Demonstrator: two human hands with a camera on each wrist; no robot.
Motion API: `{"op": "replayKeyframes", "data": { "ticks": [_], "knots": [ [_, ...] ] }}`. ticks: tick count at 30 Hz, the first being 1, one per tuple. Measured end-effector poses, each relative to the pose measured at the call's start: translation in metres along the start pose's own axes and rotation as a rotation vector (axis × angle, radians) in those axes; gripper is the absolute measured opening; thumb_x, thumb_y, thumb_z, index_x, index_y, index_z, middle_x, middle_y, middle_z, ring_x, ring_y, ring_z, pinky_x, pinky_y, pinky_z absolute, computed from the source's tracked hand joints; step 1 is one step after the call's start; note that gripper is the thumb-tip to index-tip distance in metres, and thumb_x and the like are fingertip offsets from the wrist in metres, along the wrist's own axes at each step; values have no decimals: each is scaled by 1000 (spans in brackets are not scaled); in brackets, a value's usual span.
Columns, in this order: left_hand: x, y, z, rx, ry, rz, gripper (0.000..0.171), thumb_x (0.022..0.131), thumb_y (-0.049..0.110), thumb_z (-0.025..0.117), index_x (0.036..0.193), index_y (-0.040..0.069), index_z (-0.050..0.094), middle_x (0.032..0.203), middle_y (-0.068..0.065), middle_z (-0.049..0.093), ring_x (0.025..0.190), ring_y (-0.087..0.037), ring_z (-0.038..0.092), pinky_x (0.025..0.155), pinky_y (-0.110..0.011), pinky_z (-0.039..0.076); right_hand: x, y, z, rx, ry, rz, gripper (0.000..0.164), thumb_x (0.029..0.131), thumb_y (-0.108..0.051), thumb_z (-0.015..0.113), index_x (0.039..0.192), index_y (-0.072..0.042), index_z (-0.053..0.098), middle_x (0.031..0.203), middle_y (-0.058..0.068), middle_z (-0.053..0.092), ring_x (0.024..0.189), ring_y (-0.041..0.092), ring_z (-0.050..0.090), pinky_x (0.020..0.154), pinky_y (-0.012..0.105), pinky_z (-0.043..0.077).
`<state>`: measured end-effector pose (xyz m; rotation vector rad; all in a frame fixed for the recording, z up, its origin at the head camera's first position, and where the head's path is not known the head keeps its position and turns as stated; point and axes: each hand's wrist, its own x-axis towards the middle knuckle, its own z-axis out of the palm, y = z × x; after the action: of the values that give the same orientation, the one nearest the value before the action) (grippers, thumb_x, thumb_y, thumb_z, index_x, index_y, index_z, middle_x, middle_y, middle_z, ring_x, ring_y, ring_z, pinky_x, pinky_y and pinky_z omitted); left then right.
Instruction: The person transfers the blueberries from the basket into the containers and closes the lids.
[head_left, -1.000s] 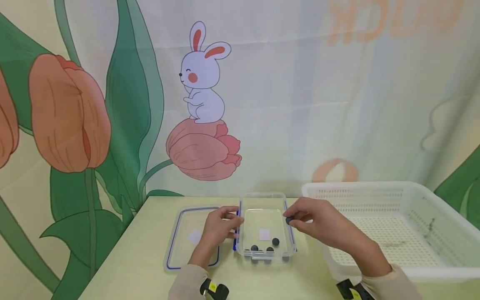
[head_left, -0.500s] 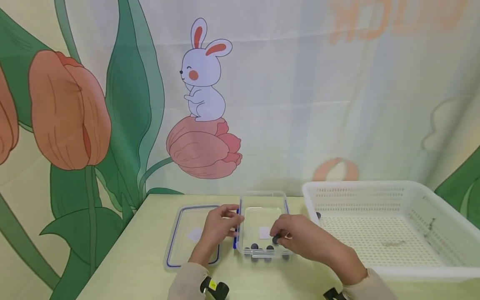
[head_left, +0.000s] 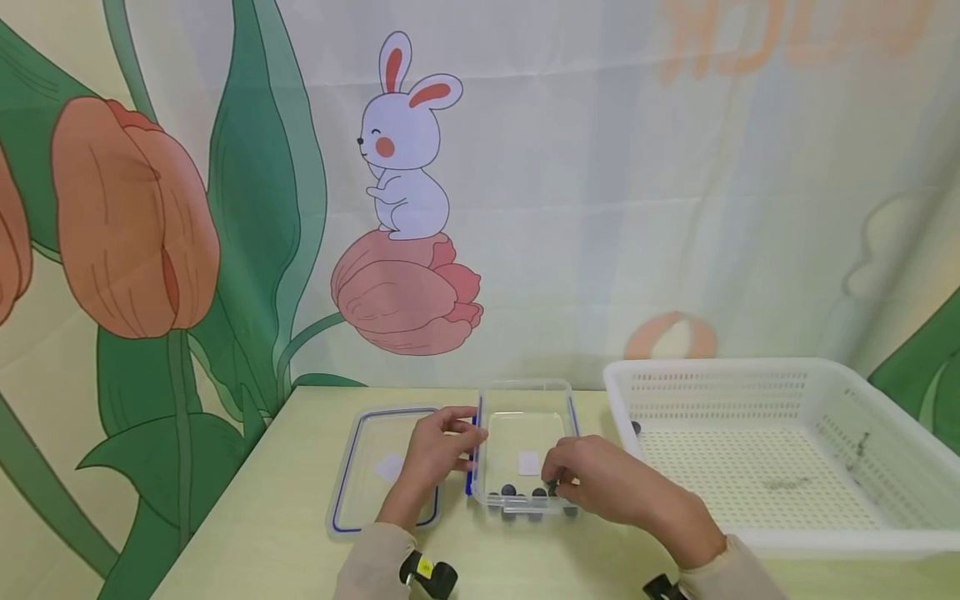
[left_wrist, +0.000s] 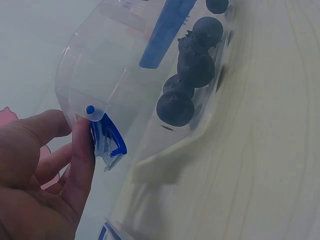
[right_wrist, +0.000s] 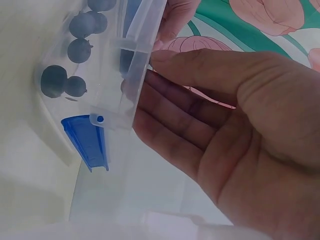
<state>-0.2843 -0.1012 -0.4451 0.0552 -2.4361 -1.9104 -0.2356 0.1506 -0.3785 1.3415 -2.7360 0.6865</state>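
A clear plastic food box stands uncovered on the table, with blue side clips. Several blueberries lie along its near end. My left hand grips the box's left wall, thumb at the rim and fingers outside by the clip. Over the right wall reaches my right hand, its fingertips low inside the near right corner. A dark blueberry shows at those fingertips, mostly covered by them. In the right wrist view, the right thumb and fingers come together at the rim.
A clear lid with a blue seal lies on the table left of the box. To the right stands a large white perforated basket, one blueberry by its left wall. A printed curtain hangs behind the table.
My right hand has carried a blueberry from beside the box's right wall inward and down to its near right corner. The left hand keeps its grip on the box.
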Motion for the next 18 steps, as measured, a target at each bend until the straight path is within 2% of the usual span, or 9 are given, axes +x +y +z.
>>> {"op": "replayKeyframes", "data": {
  "ticks": [4, 9, 14, 18],
  "knots": [
    [-1, 0, 0, 8, 1, 0, 44, 95, 14, 81, 136, 7, 70, 107, -10, 68, 87, -21, 71, 69, -30, 65, 0, 0, 0, -10, 1, -15, 18, 88, 11, 75, 99, -4, 77, 97, 4, 74, 88, 13, 71, 76, 25, 60],
    [-1, 0, -1, 12, 2, -2, 44, 95, 14, 81, 137, 7, 69, 108, -10, 68, 88, -21, 71, 69, -30, 64, -1, -1, -5, -12, 4, 0, 17, 89, 9, 75, 98, -5, 77, 97, 0, 74, 88, 13, 72, 77, 27, 61],
    [-1, 1, -1, 2, -5, 1, 43, 95, 14, 81, 137, 6, 69, 107, -10, 68, 87, -21, 71, 68, -30, 64, -8, -1, -18, 47, 30, 35, 16, 92, 6, 76, 101, -8, 74, 100, -3, 72, 89, 16, 73, 77, 30, 61],
    [-1, 1, -2, 2, 3, -5, 43, 95, 14, 80, 136, 7, 70, 107, -10, 68, 87, -21, 71, 69, -30, 64, -15, -3, -33, 87, 90, 61, 15, 94, 1, 77, 105, -8, 74, 103, -4, 73, 91, 15, 73, 79, 32, 62]
  ]
}}
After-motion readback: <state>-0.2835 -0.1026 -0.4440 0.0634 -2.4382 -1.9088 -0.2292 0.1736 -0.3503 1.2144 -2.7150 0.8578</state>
